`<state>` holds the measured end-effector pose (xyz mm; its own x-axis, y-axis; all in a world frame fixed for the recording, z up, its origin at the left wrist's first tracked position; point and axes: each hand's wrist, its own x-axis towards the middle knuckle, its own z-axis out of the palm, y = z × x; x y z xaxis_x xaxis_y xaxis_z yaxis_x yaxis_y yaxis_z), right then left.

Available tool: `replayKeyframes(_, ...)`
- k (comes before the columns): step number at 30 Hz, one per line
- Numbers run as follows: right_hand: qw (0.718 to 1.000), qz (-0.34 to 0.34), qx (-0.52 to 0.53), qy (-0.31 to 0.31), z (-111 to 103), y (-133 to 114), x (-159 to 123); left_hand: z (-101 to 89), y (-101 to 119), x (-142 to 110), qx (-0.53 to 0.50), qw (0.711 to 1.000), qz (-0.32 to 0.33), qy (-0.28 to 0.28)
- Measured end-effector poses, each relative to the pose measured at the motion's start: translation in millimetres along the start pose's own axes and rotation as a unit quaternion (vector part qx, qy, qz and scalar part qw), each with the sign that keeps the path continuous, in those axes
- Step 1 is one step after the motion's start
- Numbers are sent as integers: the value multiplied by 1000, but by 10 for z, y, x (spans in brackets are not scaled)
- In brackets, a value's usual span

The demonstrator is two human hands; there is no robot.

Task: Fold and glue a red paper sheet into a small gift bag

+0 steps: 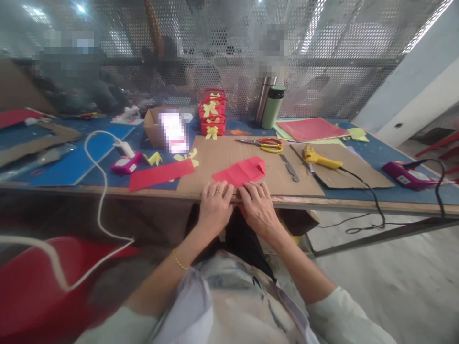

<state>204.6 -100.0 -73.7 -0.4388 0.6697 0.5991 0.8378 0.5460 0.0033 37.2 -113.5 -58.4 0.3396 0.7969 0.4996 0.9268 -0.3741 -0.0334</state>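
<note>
A folded sheet of red paper (pixel 241 172) lies on a brown cardboard mat (pixel 229 153) near the table's front edge. My left hand (pixel 215 203) rests at the edge with its fingers stretched flat, the fingertips touching the paper's near left corner. My right hand (pixel 257 203) lies beside it, fingers flat and pressing the paper's near right edge. Neither hand grips anything.
Scissors (pixel 267 143), a knife (pixel 289 168) and a yellow glue gun (pixel 319 157) lie right of the paper. A red paper strip (pixel 161 175), yellow scraps, small red boxes (pixel 213 112), two flasks (pixel 269 106), red sheets (pixel 311 129) and chargers sit around. A white cable (pixel 98 200) hangs off the left.
</note>
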Motion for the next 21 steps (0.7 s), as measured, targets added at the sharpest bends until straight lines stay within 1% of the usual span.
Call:
replayKeyframes(4,1000,-9,-22,9,11,-12,-4,-56,-31,21,-7,1000,11,-13)
replayKeyframes(7,999,-15,-26,14,20,-14,-10,-134,-68,68,-42,999,9,-20)
replayKeyframes(9,1000,-12,-18,17,20,-18,-10,-191,-84,137,-65,997,-15,-27)
replayKeyframes(11,1000,-7,-9,17,18,-23,-9,-235,-89,244,-64,996,-51,-39)
replayKeyframes(13,1000,-1,-3,13,17,-25,-7,-254,-90,377,-52,993,-76,-69)
replayKeyframes(14,1000,0,-1,9,18,-24,-6,-254,-92,447,-52,991,-81,-93)
replayKeyframes(17,1000,6,5,0,26,-18,-4,-233,-113,628,-89,977,-97,-167)
replayKeyframes(21,1000,18,11,-6,25,-23,-3,-241,-158,764,-126,962,-117,-213)
